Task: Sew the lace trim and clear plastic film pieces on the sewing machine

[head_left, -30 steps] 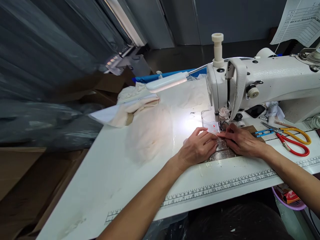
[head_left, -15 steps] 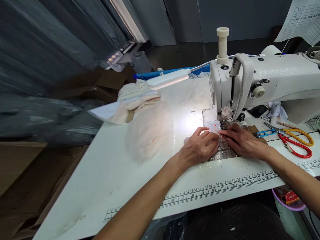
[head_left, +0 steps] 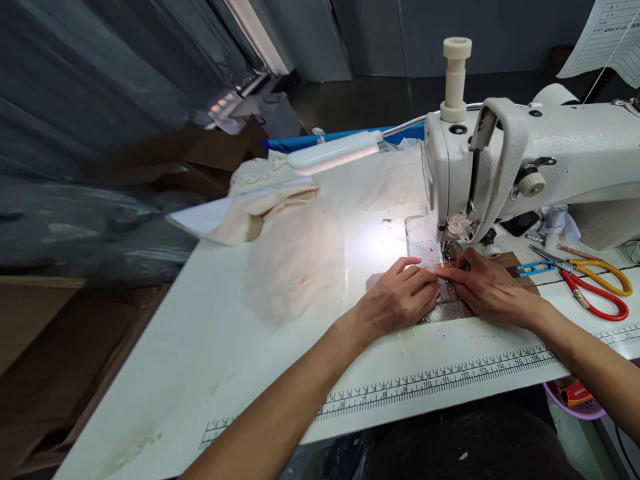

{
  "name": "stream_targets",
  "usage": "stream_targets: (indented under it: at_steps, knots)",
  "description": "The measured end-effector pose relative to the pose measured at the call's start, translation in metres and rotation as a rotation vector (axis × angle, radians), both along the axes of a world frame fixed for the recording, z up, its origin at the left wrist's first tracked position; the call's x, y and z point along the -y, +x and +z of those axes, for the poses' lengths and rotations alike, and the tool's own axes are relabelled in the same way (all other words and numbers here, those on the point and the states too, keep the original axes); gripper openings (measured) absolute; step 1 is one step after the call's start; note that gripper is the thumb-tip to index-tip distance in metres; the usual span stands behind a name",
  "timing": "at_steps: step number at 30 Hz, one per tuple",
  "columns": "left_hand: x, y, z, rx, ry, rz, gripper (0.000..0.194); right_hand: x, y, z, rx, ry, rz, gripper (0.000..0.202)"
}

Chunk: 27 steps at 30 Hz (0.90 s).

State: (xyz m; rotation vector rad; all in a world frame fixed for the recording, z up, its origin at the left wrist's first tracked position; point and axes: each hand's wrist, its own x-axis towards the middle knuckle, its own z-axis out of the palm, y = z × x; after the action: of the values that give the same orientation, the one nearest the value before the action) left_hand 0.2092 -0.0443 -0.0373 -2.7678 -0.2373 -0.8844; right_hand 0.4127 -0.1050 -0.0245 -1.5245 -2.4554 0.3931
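Just in front of the needle of the white sewing machine (head_left: 453,160), both my hands work close together, fingers bent downward. My left hand (head_left: 400,300) is closed and pressed low on the bed, with a thin, see-through pale fabric (head_left: 374,281) showing at its left side. My right hand (head_left: 487,287) pinches at the sheer material between the hands, its index fingertip close to the left fingers. Most of the piece is hidden under the fingers. A pale pink fabric flower (head_left: 458,227) hangs at the machine head, above the presser foot (head_left: 447,251).
A heap of sheer cream fabric (head_left: 300,260) lies left of my hands, with folded cloth (head_left: 280,207) behind it. A lamp (head_left: 335,152) lights the bed. Right of my hands are blue thread snips (head_left: 536,268) and scissors (head_left: 595,280). A printed ruler (head_left: 430,385) runs along the front edge.
The view has shifted slightly, and the machine appears a little nearer. My right index fingertip has moved slightly left, closer to my left fingers. Both hands stay at the needle area.
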Motion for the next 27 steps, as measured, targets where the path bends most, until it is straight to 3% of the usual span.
stream_targets:
  at_steps: [5, 9, 13, 18, 27]
  knots:
    - [0.000, 0.000, 0.003, 0.004, 0.017, -0.004, 0.021, -0.001, -0.007, -0.001, 0.052, -0.034, -0.078, 0.036]
    - [0.000, 0.001, 0.002, 0.023, 0.013, -0.022, 0.017, -0.001, 0.007, -0.004, -0.179, 0.010, -0.015, 0.039]
    - [-0.001, 0.000, -0.001, 0.039, -0.048, -0.044, 0.012, 0.001, 0.021, 0.001, -0.337, -0.026, -0.075, 0.039]
    - [-0.003, 0.001, -0.003, 0.081, -0.133, -0.067, 0.011, 0.003, 0.022, 0.004, -0.351, -0.029, -0.126, 0.033]
    - [0.000, 0.001, -0.003, 0.079, -0.103, -0.044, 0.010, 0.003, 0.019, -0.001, -0.353, 0.013, -0.119, 0.032]
